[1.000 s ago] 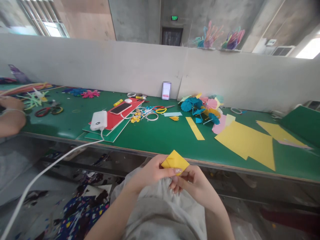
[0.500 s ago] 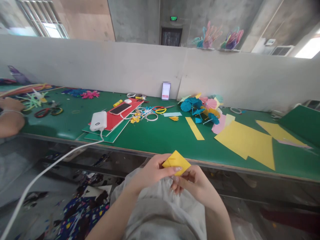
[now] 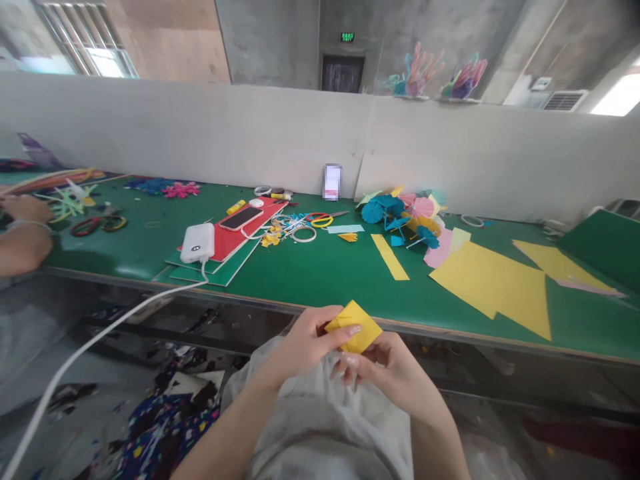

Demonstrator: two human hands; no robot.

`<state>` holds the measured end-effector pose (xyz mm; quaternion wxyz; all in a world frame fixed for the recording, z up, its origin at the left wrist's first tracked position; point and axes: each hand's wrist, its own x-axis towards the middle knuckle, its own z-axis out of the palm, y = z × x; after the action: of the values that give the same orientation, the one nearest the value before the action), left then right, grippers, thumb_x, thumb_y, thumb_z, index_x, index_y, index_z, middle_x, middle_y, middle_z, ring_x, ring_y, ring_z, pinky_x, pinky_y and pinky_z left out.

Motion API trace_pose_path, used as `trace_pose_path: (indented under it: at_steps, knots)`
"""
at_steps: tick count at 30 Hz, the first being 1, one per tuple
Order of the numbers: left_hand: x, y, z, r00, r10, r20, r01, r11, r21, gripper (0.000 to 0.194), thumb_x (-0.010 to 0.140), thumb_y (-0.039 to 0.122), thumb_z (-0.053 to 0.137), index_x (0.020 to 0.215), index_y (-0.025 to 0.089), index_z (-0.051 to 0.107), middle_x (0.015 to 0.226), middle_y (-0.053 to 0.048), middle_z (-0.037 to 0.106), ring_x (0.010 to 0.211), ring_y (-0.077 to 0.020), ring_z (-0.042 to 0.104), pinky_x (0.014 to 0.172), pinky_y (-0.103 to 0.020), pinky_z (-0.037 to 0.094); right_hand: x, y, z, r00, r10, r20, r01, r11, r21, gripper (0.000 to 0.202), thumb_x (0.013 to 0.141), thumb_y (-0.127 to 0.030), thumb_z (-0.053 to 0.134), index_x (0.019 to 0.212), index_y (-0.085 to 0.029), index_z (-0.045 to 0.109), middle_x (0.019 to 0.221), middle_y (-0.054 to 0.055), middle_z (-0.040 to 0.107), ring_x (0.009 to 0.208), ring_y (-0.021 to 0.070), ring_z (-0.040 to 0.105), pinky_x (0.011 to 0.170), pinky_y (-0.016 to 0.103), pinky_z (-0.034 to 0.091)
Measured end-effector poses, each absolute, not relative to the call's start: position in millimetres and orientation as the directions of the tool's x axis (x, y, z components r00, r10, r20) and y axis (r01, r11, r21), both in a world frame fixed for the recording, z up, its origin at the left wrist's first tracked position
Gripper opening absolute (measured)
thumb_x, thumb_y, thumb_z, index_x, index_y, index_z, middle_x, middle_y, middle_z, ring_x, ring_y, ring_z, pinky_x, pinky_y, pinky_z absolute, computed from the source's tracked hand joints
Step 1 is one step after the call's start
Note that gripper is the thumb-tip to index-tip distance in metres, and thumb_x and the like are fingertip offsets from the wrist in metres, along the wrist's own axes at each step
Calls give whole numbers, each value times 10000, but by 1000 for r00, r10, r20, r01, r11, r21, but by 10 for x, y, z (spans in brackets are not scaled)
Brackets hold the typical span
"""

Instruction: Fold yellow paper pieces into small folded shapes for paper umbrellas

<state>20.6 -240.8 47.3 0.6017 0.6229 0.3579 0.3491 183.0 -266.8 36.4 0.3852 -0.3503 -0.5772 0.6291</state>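
Resting across the front of a small folded piece of yellow paper [image 3: 361, 337], the thumb of the left hand [image 3: 311, 343] presses it against fingers mostly tucked out of sight behind it, so that hand is clamped on the paper. The paper sits tilted, one corner pointing up, just off the near edge of the green desk [image 3: 320, 280] and above the person's pale clothing [image 3: 345, 427]. Over at its lower right side, the right hand [image 3: 393, 363] reaches in with curled fingers; they meet the paper near its right corner, while the thumb lies just below its lower edge. From where I stand, I can't tell whether those fingers pinch it. Beyond the hands, a narrow yellow strip [image 3: 390, 258] lies on the desk, with big yellow sheets [image 3: 500, 287] to its right and a heap of little paper umbrellas [image 3: 384, 212] behind it. Off to the left, a white power bank [image 3: 198, 243] and a dark-screened phone [image 3: 241, 217] rest on a red board [image 3: 225, 245], and further along somebody else's hand [image 3: 27, 210] is by some pale green strips [image 3: 65, 202].
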Motion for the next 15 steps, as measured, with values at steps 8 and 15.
trace_pose_path:
  at_steps: [8, 15]
  knots:
    - [215, -2406, 457, 473, 881, -2, -83, 47, 995, 220, 785, 344, 654, 755, 133, 601, 669, 20, 514, 619, -102, 473, 563, -209, 359, 1800, -2649, 349, -417, 908, -42, -189, -132, -973, 219, 696, -296, 774, 641, -123, 651, 511, 2, 660, 401, 77, 570, 420, 147, 465]
    - [233, -2414, 494, 498, 865, -66, -155, 163, 974, 223, 754, 329, 680, 707, 119, 624, 548, 48, 449, 464, -42, 323, 437, -179, 217, 1799, -2640, 363, -430, 902, -32, -180, -120, -976, 204, 708, -285, 761, 649, -124, 652, 509, -4, 657, 403, 72, 569, 421, 141, 465]
